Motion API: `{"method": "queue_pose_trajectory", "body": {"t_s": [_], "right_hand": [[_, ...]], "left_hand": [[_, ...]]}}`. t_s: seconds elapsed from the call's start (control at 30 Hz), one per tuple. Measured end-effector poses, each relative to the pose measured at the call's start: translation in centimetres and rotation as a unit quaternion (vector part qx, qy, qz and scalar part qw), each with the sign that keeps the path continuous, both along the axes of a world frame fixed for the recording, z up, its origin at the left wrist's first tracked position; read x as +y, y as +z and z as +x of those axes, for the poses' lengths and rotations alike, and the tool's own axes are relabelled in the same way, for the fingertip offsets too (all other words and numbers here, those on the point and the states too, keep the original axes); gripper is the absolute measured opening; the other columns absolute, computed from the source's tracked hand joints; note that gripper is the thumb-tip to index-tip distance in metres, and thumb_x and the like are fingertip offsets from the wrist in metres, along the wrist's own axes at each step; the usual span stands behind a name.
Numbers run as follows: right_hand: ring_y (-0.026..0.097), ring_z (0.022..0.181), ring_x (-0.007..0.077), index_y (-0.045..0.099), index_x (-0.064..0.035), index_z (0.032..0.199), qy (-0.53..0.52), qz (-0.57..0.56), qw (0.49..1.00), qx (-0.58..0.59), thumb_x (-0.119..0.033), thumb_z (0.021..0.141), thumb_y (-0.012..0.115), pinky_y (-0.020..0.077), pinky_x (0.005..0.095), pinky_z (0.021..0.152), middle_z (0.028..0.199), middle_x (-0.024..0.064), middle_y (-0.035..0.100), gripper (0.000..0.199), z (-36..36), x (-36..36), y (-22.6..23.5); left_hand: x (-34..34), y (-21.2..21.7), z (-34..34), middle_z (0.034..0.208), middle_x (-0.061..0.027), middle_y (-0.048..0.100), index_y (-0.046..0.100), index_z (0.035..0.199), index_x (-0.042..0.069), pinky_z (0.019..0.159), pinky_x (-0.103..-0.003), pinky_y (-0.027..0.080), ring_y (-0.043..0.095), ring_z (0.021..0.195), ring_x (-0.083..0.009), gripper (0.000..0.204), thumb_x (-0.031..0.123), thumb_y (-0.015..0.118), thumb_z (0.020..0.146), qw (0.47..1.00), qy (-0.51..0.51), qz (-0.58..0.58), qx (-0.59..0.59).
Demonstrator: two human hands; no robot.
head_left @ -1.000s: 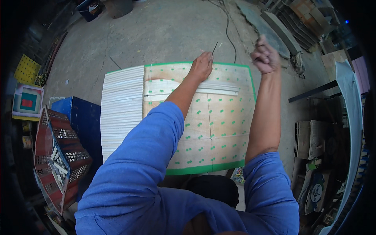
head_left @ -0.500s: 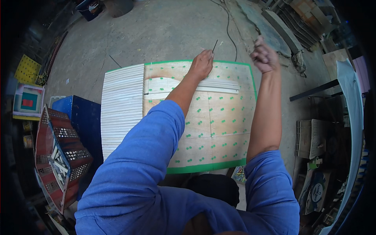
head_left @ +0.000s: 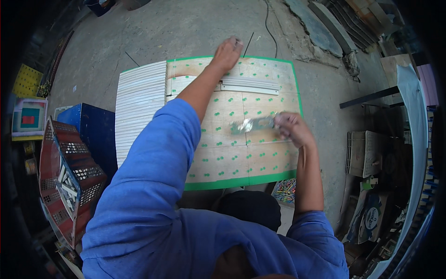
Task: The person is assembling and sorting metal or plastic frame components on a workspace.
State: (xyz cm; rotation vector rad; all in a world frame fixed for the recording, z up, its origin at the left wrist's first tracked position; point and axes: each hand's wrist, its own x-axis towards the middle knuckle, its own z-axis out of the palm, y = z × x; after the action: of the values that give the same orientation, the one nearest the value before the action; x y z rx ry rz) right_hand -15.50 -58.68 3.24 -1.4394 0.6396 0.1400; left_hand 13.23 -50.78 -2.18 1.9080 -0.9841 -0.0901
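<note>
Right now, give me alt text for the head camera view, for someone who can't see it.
A person in a blue long-sleeved top leans over a green-edged board with green dots on a concrete floor. The left hand rests at its far edge; the right hand holds a blurred shiny piece over the middle.

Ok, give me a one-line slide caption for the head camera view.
Left hand rests at the far edge of a green-dotted board while the right hand holds a blurred shiny strip over it.
</note>
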Motion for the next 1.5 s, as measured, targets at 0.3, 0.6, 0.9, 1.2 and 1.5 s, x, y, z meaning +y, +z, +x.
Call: {"method": "queue_pose_trajectory", "body": {"t_s": [0.3, 0.6, 0.9, 1.2, 1.5], "right_hand": [[0.051, 0.105, 0.0314, 0.053, -0.0082, 0.115, -0.004, -0.686, 0.712, -0.147, -0.022, 0.070, 0.070, 0.0425, 0.0373, 0.086, 0.115, 0.0157, 0.054, 0.050, 4.0, -0.8, -1.9], [0.048, 0.106, 0.0302, 0.053, -0.0094, 0.117, 0.097, -0.611, 0.759, -0.202, -0.013, 0.076, 0.063, 0.0402, 0.0376, 0.090, 0.112, 0.0123, 0.054, 0.042, 8.1, -4.4, -5.5], [0.047, 0.105, 0.0304, 0.056, -0.0063, 0.111, 0.049, -0.585, 0.777, -0.226, -0.010, 0.082, 0.056, 0.0386, 0.0374, 0.090, 0.109, 0.0132, 0.052, 0.030, 11.4, -5.6, -5.8], [0.046, 0.105, 0.0308, 0.056, -0.0084, 0.113, 0.060, -0.653, 0.725, -0.209, 0.001, 0.074, 0.057, 0.0373, 0.0364, 0.091, 0.108, 0.0139, 0.051, 0.039, 13.9, -7.1, -6.9], [0.045, 0.107, 0.0314, 0.056, -0.0096, 0.110, 0.020, -0.597, 0.782, -0.179, 0.001, 0.073, 0.060, 0.0379, 0.0373, 0.092, 0.108, 0.0151, 0.052, 0.038, 14.6, -7.5, -5.9]], "left_hand": [[9.4, -2.9, -6.7, 0.120, -0.0200, 0.046, 0.042, 0.121, 0.000, 0.098, -0.040, 0.032, 0.043, 0.113, -0.0329, 0.052, 0.024, 0.055, 0.076, 0.994, 0.073, -0.033, -0.075], [8.5, -1.7, -7.2, 0.132, -0.0164, 0.038, 0.031, 0.131, 0.003, 0.108, -0.041, 0.017, 0.031, 0.126, -0.0269, 0.065, 0.025, 0.053, 0.074, 0.983, 0.038, 0.130, -0.125], [5.5, -2.8, -5.2, 0.130, -0.0139, 0.043, 0.037, 0.127, 0.005, 0.107, -0.045, 0.015, 0.032, 0.127, -0.0245, 0.046, 0.025, 0.042, 0.085, 0.978, 0.093, 0.144, -0.120], [4.8, -2.4, -3.9, 0.113, -0.0161, 0.050, 0.044, 0.114, 0.004, 0.103, -0.045, 0.022, 0.043, 0.113, -0.0290, 0.036, 0.019, 0.048, 0.082, 0.980, 0.073, 0.092, -0.157], [4.3, -2.9, -3.8, 0.116, -0.0165, 0.046, 0.040, 0.120, 0.001, 0.101, -0.044, 0.024, 0.039, 0.114, -0.0299, 0.046, 0.021, 0.049, 0.080, 0.972, 0.110, 0.087, -0.187]]}}
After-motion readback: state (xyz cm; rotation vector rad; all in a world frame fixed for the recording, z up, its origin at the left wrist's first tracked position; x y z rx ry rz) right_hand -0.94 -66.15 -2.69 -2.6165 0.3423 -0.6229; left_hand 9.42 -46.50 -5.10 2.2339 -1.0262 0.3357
